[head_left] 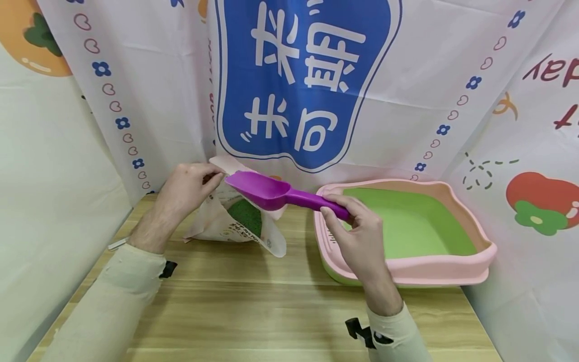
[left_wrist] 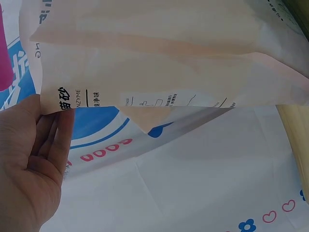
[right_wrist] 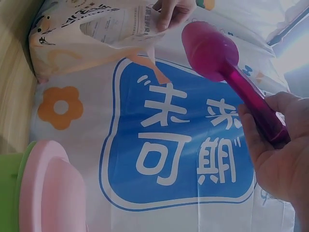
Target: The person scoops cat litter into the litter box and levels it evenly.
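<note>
Purple scoop in right grip, curled round handle; blade toward left grip, pinching bag edge.

Left hand: pinches bag edge — green granules showing
Right hand: grips purple scoop by handle, blade near bag
Tub: pink rim, green inside — on table

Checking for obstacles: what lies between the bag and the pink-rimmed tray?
In the head view, bare tabletop separates bag and tray; the purple scoop is held above.
</note>
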The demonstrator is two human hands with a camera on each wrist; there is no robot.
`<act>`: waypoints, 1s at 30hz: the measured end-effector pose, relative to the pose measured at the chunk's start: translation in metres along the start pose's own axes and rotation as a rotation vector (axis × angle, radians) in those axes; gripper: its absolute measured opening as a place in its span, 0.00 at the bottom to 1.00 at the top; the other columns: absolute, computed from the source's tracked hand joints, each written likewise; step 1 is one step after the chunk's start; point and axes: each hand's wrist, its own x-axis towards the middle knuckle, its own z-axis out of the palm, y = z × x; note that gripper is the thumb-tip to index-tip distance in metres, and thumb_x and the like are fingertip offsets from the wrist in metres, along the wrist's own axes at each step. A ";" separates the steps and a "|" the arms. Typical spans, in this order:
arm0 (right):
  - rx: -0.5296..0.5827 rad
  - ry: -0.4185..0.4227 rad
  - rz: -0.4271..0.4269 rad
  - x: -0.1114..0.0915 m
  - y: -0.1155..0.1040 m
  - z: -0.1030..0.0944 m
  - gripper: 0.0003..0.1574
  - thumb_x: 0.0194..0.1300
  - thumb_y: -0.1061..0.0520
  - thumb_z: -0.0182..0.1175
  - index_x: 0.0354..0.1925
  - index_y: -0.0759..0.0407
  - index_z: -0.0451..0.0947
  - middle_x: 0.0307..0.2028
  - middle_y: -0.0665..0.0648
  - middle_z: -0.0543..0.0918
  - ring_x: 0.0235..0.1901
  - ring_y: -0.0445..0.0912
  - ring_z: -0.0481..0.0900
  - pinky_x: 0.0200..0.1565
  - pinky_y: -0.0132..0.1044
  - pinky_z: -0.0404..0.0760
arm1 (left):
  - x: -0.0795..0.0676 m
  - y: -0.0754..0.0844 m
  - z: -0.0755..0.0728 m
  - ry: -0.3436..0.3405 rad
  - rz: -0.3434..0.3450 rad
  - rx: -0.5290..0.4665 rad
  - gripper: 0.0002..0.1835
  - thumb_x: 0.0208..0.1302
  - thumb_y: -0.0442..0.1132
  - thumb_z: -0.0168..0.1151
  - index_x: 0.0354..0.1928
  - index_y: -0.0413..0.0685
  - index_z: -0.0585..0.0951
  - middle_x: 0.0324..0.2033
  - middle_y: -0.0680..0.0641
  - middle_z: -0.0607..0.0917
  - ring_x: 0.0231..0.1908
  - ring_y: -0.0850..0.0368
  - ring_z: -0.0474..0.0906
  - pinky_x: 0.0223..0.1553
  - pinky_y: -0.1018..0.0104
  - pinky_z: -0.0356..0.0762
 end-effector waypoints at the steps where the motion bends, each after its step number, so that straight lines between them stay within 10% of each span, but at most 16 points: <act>1: 0.005 -0.011 -0.006 -0.001 0.000 0.001 0.14 0.69 0.60 0.71 0.52 0.56 0.89 0.51 0.57 0.92 0.42 0.40 0.86 0.43 0.22 0.88 | 0.000 0.000 0.000 -0.003 -0.001 0.001 0.09 0.75 0.42 0.65 0.45 0.49 0.91 0.36 0.45 0.94 0.26 0.55 0.85 0.29 0.60 0.84; 30: -0.388 -0.262 0.064 -0.009 0.001 0.019 0.12 0.71 0.53 0.71 0.51 0.49 0.89 0.45 0.51 0.92 0.39 0.42 0.85 0.41 0.34 0.88 | -0.006 0.009 -0.001 -0.071 0.083 -0.005 0.07 0.73 0.39 0.67 0.45 0.48 0.92 0.35 0.47 0.94 0.27 0.60 0.83 0.29 0.66 0.84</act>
